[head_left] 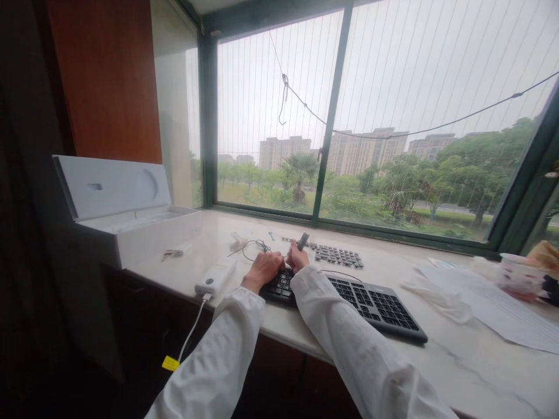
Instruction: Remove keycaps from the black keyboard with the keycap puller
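Note:
A black keyboard lies along the front of the counter, many of its key places looking bare of caps. My left hand rests over its left end, fingers curled and pressed together at the tips; anything between them is too small to make out. Close beside it, my right hand is closed around a short dark-handled tool that sticks up out of the fist. The tool's working end is hidden. Behind the keyboard, loose keycaps are laid out in rows. My right sleeve covers part of the keyboard.
Left of my hands lie a white power bank with a cable, keys and a thin black cable. An open white box stands at the far left. Papers and a cup are on the right. Windows line the back.

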Demonstrator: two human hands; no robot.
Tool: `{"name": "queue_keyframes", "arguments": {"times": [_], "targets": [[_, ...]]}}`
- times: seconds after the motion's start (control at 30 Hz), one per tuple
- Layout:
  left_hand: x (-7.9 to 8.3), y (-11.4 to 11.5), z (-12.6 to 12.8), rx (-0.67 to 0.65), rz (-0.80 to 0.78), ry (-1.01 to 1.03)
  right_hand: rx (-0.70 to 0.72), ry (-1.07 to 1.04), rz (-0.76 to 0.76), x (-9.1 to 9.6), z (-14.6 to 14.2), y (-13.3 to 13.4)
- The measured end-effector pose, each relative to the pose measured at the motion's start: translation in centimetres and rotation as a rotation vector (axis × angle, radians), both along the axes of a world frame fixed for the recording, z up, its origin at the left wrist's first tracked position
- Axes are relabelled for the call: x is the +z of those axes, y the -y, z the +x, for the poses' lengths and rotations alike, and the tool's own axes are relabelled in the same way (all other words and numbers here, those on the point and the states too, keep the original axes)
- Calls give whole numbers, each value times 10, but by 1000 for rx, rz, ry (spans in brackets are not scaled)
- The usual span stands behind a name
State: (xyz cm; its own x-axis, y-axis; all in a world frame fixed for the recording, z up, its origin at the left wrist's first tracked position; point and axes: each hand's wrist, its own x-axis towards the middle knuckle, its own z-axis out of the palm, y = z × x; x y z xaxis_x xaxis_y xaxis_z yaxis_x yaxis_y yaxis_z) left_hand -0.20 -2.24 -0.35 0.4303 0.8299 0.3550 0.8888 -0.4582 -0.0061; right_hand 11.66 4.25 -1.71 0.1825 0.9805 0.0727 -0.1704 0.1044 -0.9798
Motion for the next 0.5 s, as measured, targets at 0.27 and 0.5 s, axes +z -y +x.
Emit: {"name": "queue_keyframes", "arguments": {"times": [0.27,0.5], "targets": [[-1,-1,-1,11,-10,14,74,-113,-61,2,3,5],[-2,0,-1,16,-12,12,27,-181,-37,-3,1,-2]]}}
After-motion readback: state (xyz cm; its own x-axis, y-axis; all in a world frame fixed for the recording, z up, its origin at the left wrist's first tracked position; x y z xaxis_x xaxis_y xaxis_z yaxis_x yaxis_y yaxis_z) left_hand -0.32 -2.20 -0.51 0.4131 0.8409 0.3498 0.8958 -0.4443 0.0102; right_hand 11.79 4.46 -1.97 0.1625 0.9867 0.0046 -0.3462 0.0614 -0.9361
